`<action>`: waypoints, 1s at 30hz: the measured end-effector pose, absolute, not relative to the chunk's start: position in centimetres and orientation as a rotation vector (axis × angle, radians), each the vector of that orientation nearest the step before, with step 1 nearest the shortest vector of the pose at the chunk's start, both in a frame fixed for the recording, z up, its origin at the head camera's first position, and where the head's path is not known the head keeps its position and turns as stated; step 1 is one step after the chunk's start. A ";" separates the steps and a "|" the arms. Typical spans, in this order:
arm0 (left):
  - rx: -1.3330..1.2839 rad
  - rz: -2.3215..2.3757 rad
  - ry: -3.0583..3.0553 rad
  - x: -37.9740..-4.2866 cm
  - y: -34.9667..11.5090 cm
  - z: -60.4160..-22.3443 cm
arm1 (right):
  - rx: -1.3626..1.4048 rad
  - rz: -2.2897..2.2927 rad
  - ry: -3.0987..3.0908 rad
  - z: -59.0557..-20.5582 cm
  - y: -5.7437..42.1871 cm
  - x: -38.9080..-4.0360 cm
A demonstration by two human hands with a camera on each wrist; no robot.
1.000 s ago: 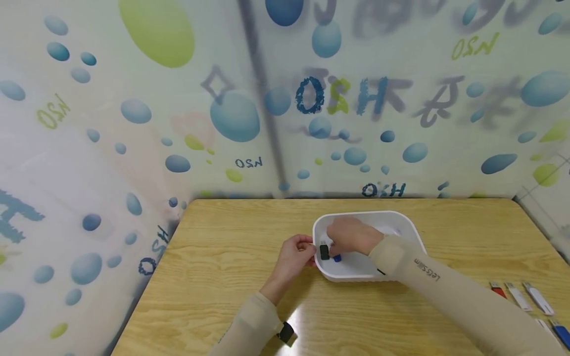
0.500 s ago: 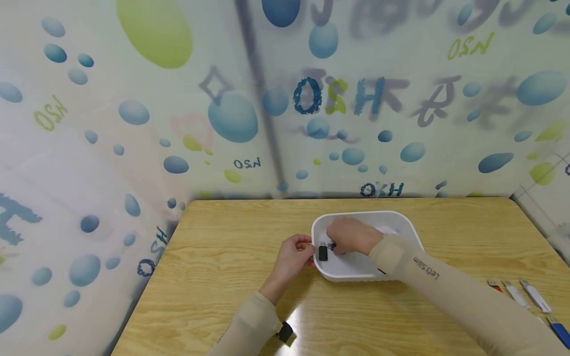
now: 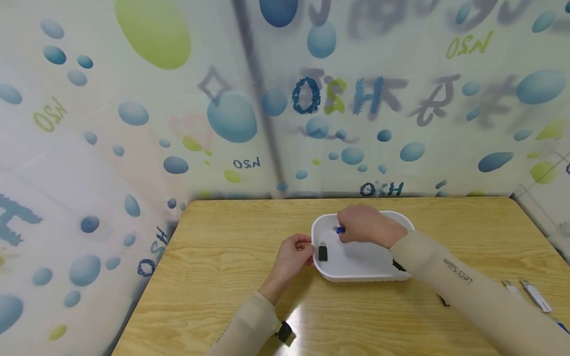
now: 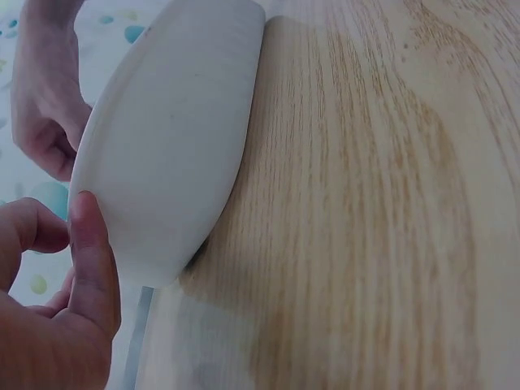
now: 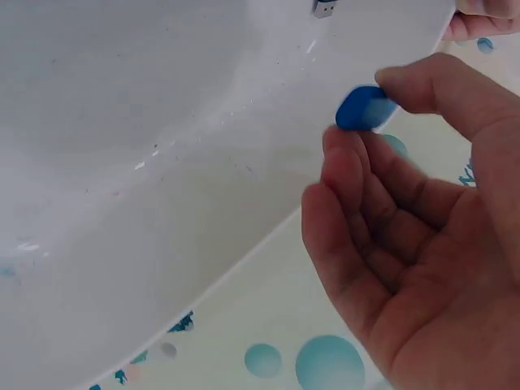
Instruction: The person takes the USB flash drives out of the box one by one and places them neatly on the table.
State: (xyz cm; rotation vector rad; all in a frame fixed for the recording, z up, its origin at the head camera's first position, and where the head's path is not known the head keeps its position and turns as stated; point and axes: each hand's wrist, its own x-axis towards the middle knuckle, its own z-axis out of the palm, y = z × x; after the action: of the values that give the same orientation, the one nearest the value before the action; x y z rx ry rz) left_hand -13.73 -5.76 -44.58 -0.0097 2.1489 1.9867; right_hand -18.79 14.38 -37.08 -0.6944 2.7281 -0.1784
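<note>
A white plastic basin [image 3: 356,264] stands on the wooden table. At its left end my left hand [image 3: 294,257] pinches the rim; in the left wrist view the thumb [image 4: 91,236] lies against the outer wall. My right hand [image 3: 367,225] is over the basin's back part and pinches a blue USB flash drive [image 5: 361,110] between thumb and fingertips, its metal plug pointing left in the head view. A black USB flash drive [image 3: 322,252] lies on the basin floor by the left wall, plug toward the back. The right hand hides part of the basin's back rim.
At the table's right side lie a white flash drive [image 3: 536,295], another pale one [image 3: 509,286] and a blue one [image 3: 563,326], partly behind the right sleeve [image 3: 472,287]. A patterned wall [image 3: 276,148] rises behind the table.
My right hand has lifted the blue flash drive beside the black one and carried it right and toward the back. The left hand stays at the rim.
</note>
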 end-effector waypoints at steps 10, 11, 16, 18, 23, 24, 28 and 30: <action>-0.020 1.953 2.165 -14.0 -6.0 -44.6 | -0.566 -0.357 2.859 -35.9 17.6 -16.3; -0.021 1.951 2.167 -14.0 -6.0 -44.6 | -0.564 -0.366 2.875 -36.0 17.9 -16.2; -0.028 1.944 2.171 -13.9 -6.1 -44.7 | -0.561 -0.392 2.952 -36.2 19.4 -15.3; -0.026 1.940 2.175 -14.0 -6.1 -44.8 | -0.549 -0.418 2.976 -36.1 19.9 -14.9; -0.020 1.952 2.158 -14.0 -6.0 -44.9 | -0.459 -0.501 3.014 -35.7 20.9 -13.6; -0.017 1.957 2.151 -14.1 -6.0 -44.8 | -0.437 -0.516 3.019 -35.6 21.1 -13.3; -0.014 1.959 2.135 -13.5 -5.8 -43.4 | -0.371 -0.569 3.036 -35.2 22.0 -12.1; -0.011 1.953 2.138 -13.2 -5.7 -42.6 | -0.355 -0.588 3.049 -35.0 22.5 -11.6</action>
State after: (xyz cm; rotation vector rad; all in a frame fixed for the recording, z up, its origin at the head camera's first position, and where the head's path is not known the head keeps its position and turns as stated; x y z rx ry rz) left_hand -13.17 -5.69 -42.55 -0.0107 2.1384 1.9530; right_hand -11.57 22.47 -34.99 -0.3554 3.0491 -0.5879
